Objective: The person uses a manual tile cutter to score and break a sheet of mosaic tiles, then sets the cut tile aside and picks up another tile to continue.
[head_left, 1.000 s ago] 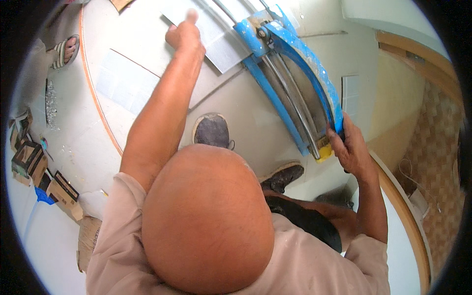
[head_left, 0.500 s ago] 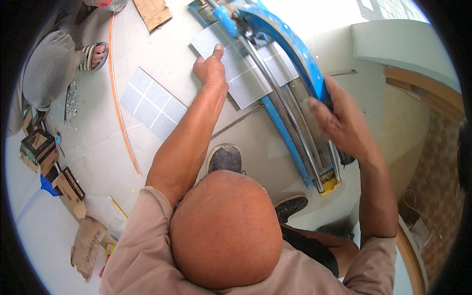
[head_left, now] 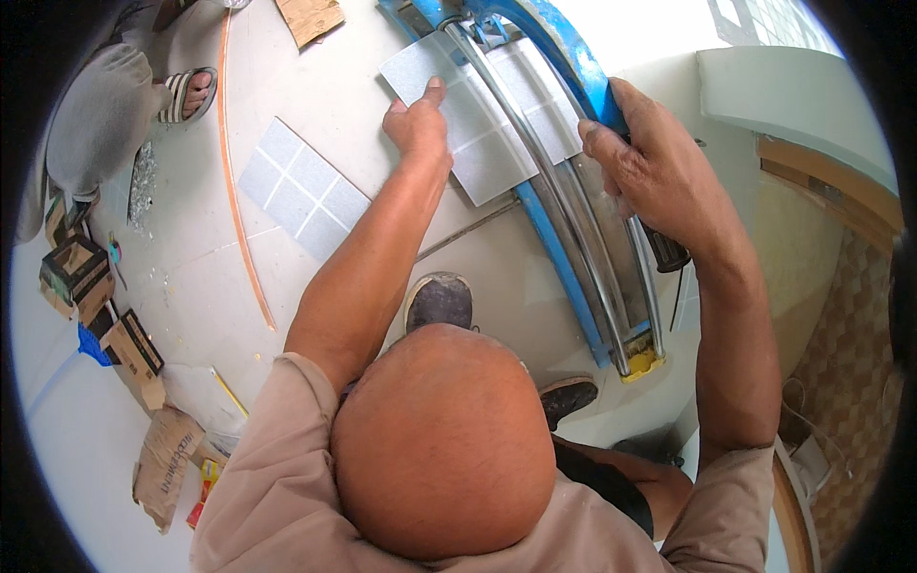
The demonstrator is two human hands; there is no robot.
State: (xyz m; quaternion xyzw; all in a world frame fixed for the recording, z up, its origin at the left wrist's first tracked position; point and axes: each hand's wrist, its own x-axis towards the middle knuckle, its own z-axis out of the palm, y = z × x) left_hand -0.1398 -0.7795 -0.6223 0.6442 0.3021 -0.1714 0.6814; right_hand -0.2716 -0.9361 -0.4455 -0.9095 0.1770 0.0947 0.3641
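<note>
Right under my left fingers [head_left: 435,93] lies the pale grey tile [head_left: 482,145], set on the tile cutter [head_left: 562,272] and marked with light lines. The tile reaches away to the right of those fingers and passes beneath the metal rails [head_left: 623,359], so part of it shows on either side of them. Its left edge runs roughly along the rails; which side is the longer I can't judge, as the view bends and the far part is covered. My left fingers are the nearer ones: the thumb lies over the tile near its left edge, while the rest are mostly hidden, so I can't tell whether they pinch it or only press. My right fingers [head_left: 635,105] are wrapped round the end of the blue lever [head_left: 565,48], off to the right of the tile and apart from it.

What stands in the way is the rails crossing over the tile, and the lever above its far side. On the floor [head_left: 330,81] to my left lies a second tile [head_left: 301,186], near my forearm; past it run an orange strip [head_left: 236,181] and a co-worker's sandalled foot [head_left: 181,97].
</note>
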